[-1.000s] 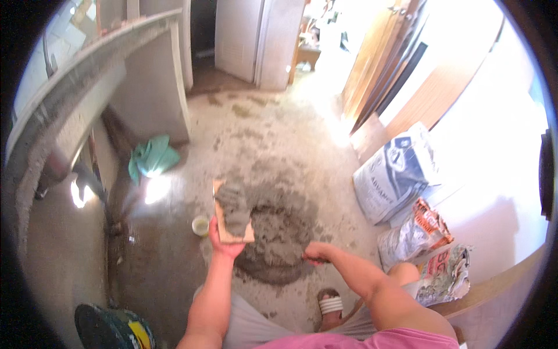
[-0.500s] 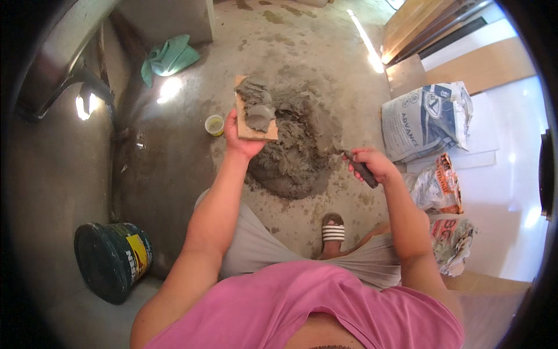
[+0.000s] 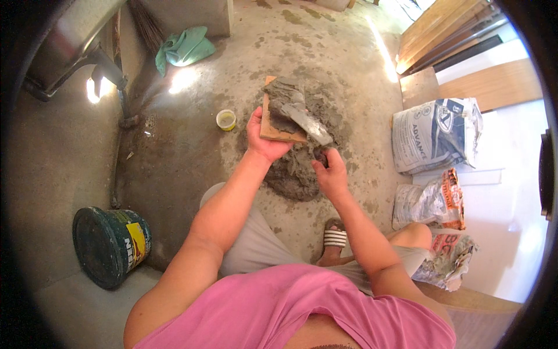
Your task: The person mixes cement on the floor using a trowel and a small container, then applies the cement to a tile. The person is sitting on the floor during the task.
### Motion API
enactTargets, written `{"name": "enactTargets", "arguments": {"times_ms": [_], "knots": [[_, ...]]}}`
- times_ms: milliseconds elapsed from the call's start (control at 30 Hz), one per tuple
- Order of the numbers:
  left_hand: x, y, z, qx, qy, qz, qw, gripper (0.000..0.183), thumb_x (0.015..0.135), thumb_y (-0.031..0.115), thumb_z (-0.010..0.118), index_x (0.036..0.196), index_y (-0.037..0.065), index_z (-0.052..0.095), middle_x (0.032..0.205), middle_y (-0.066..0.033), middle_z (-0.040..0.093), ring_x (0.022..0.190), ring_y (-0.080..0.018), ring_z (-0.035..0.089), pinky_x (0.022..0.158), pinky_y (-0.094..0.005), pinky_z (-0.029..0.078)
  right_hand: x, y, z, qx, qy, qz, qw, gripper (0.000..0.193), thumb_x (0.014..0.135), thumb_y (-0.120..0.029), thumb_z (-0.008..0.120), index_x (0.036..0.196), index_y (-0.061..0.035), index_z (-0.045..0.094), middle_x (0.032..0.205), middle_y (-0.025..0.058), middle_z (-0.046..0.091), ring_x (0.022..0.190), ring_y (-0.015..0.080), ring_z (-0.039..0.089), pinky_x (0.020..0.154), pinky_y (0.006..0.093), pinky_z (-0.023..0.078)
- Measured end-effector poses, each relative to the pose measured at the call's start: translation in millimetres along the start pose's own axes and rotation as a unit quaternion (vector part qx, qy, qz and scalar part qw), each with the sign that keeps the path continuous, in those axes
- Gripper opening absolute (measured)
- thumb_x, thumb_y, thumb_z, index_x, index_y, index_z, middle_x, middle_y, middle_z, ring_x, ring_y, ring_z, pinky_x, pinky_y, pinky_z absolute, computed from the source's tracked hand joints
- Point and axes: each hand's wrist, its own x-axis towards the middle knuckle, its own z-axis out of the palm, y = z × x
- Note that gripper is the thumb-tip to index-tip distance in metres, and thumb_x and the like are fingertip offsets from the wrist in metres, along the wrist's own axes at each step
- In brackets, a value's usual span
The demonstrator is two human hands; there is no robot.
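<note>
A small wooden board point(image 3: 273, 136) rests in my left hand point(image 3: 264, 139), its fingers wrapped round the near left side. Wet grey mortar point(image 3: 283, 93) is heaped on the board. My right hand point(image 3: 331, 173) grips the dark handle of a trowel point(image 3: 313, 125), whose smeared metal blade lies slanted against the mortar at the board's right side. Below both hands a larger pile of wet mortar point(image 3: 293, 177) spreads on the concrete floor, partly covered by the board and trowel.
A small yellowish tub point(image 3: 226, 120) stands left of the pile. At the left are a dark lidded bucket point(image 3: 110, 247) and a green cloth point(image 3: 185, 47). Bags point(image 3: 436, 136) line the right wall, below wooden planks point(image 3: 442, 35). My sandalled foot point(image 3: 333, 237) is near the pile.
My right hand has swung left and brought the trowel blade from beside the floor pile up onto the board's mortar. The board sits further right in the view, which has shifted slightly.
</note>
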Motion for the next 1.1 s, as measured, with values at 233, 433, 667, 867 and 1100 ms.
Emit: {"name": "enactTargets", "arguments": {"times_ms": [233,433,667,867,1100], "knots": [[-6,-4,15,-0.031,-0.038,0.034,0.998,0.076,0.091,0.049,0.044,0.157,0.011,0.039,0.158,-0.0222,0.041,0.143,-0.0472,0.04,0.121,-0.0618,0.027,-4,14,5,0.0,0.036,-0.071,0.997,0.029,0.084,0.003,0.07,0.11,-0.0025,0.059,0.093,0.0111,0.058,0.081,0.0229,0.059,0.074,0.0348,0.05],[0,3,7,-0.024,-0.055,0.041,0.997,0.077,0.089,0.047,0.049,0.155,0.011,0.041,0.155,-0.022,0.044,0.139,-0.0473,0.044,0.118,-0.0615,0.031,-3,57,-33,-0.083,0.013,-0.08,0.993,0.028,0.081,-0.004,0.073,0.107,-0.0038,0.06,0.103,0.0175,0.059,0.097,0.0381,0.061,0.08,0.0438,0.05],[5,16,-10,0.015,-0.024,0.039,0.999,0.075,0.088,0.047,0.051,0.153,0.01,0.044,0.15,-0.0218,0.05,0.131,-0.0467,0.051,0.114,-0.0613,0.036,14,34,-141,-0.161,-0.009,-0.082,0.984,0.023,0.087,-0.017,0.072,0.103,-0.0034,0.063,0.085,0.0193,0.064,0.079,0.0381,0.064,0.07,0.0449,0.051],[4,10,-9,0.046,-0.02,0.006,0.999,0.061,0.092,0.046,0.049,0.144,0.013,0.054,0.142,-0.0149,0.057,0.126,-0.0381,0.056,0.11,-0.0565,0.041,38,-59,-166,-0.284,-0.144,-0.068,0.945,0.027,0.088,-0.031,0.072,0.1,-0.0065,0.066,0.083,0.0171,0.068,0.077,0.0391,0.066,0.067,0.0459,0.051],[-3,-9,-8,0.088,0.065,-0.038,0.993,0.057,0.092,0.045,0.057,0.14,0.014,0.059,0.14,-0.0117,0.06,0.127,-0.0351,0.057,0.111,-0.0558,0.041,55,-64,-127,-0.38,-0.173,-0.131,0.899,0.03,0.093,-0.039,0.065,0.091,-0.0088,0.066,0.087,0.0151,0.071,0.085,0.0393,0.068,0.072,0.0523,0.051]]}}
